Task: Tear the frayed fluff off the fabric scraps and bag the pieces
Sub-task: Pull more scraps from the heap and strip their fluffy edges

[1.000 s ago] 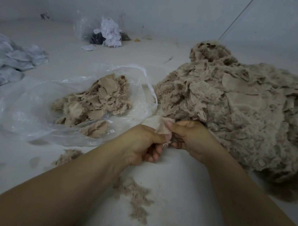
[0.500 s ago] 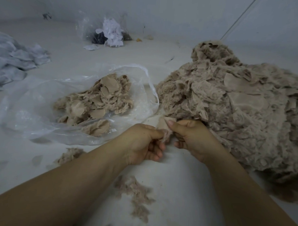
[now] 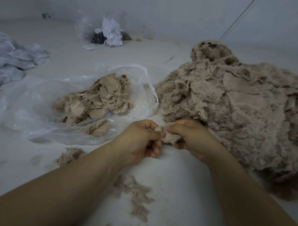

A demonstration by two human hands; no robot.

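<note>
A small beige fabric scrap [image 3: 169, 138] is held between both hands at the centre. My left hand [image 3: 140, 141] pinches its left edge with thumb and forefinger. My right hand [image 3: 191, 138] grips its right side, fingers curled around it. A large heap of beige fluffy scraps [image 3: 238, 105] rises just right of my hands. A clear plastic bag [image 3: 26, 112] lies open to the left, with a pile of bagged scrap pieces [image 3: 98, 97] inside. Torn-off fluff [image 3: 135, 193] lies on the white surface below my hands.
Another tuft of fluff [image 3: 69, 155] lies left of my left forearm. A heap of pale blue-grey fabric [image 3: 13, 60] sits at the far left. A second clear bag with white and dark scraps [image 3: 109, 32] stands at the back by the wall.
Both hands stay on the scrap in front of the heap. The scrap has been turned and bunched lower between the fingers, with less of it standing up above the thumbs.
</note>
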